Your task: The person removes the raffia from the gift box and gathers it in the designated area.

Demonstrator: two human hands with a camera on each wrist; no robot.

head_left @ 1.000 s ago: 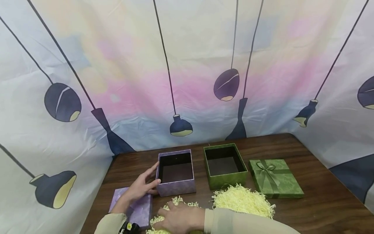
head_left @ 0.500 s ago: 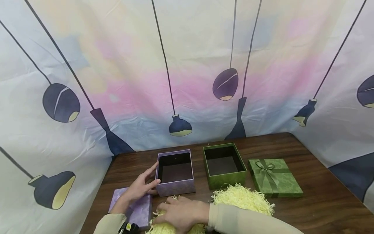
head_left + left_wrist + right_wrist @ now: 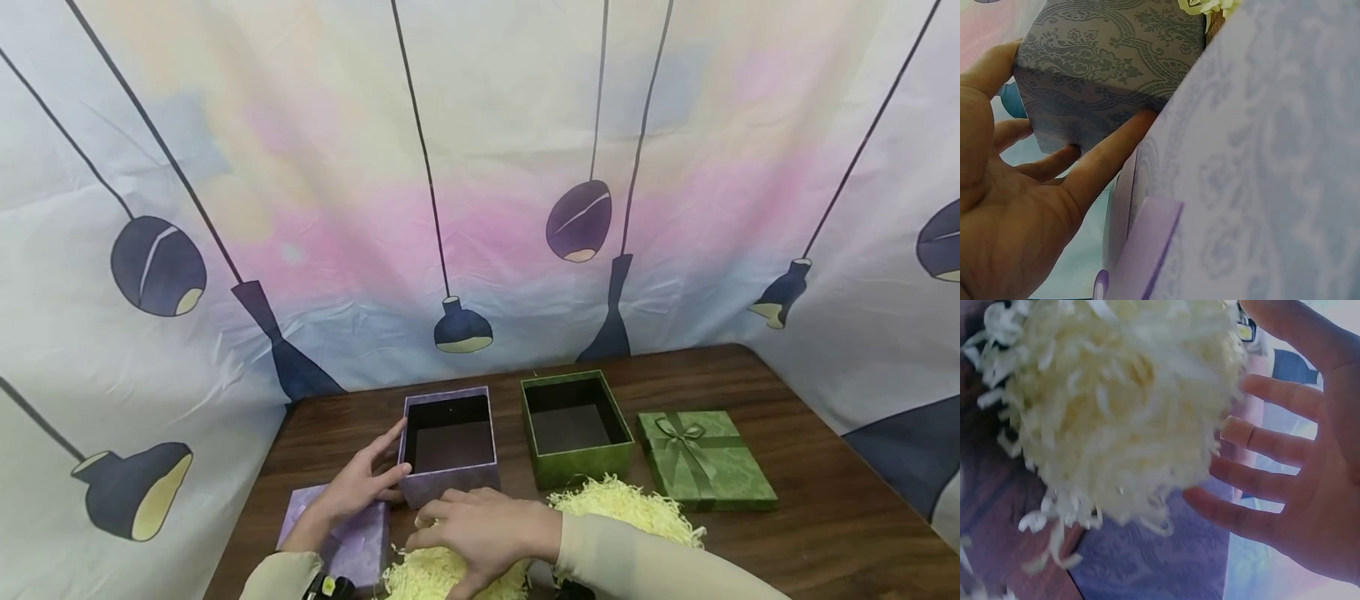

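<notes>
My left hand (image 3: 360, 483) rests against the left side of an uncovered purple box (image 3: 457, 479). In the left wrist view its fingers are spread, with fingertips on the patterned walls. My right hand (image 3: 498, 529) is over a heap of pale yellow shredded paper (image 3: 423, 575) in front of that box. From the right wrist view, the fingers are extended and apart, their tips right at the edge of the shredded paper (image 3: 1116, 425). A purple lid (image 3: 363, 542) lies under my left forearm, partly covered by it.
An uncovered green box (image 3: 585, 465) stands right of the purple one. Further right lies a green lid (image 3: 731, 479) with a ribbon bow. A second heap of yellow shredded paper (image 3: 622, 500) sits before the green box. Behind the wooden table (image 3: 795, 500) hangs a printed curtain (image 3: 510, 125).
My right hand has shifted right and slightly up the view, and now overlaps the purple box's lower front edge. More of the near heap shows beneath it. My left hand stays in place.
</notes>
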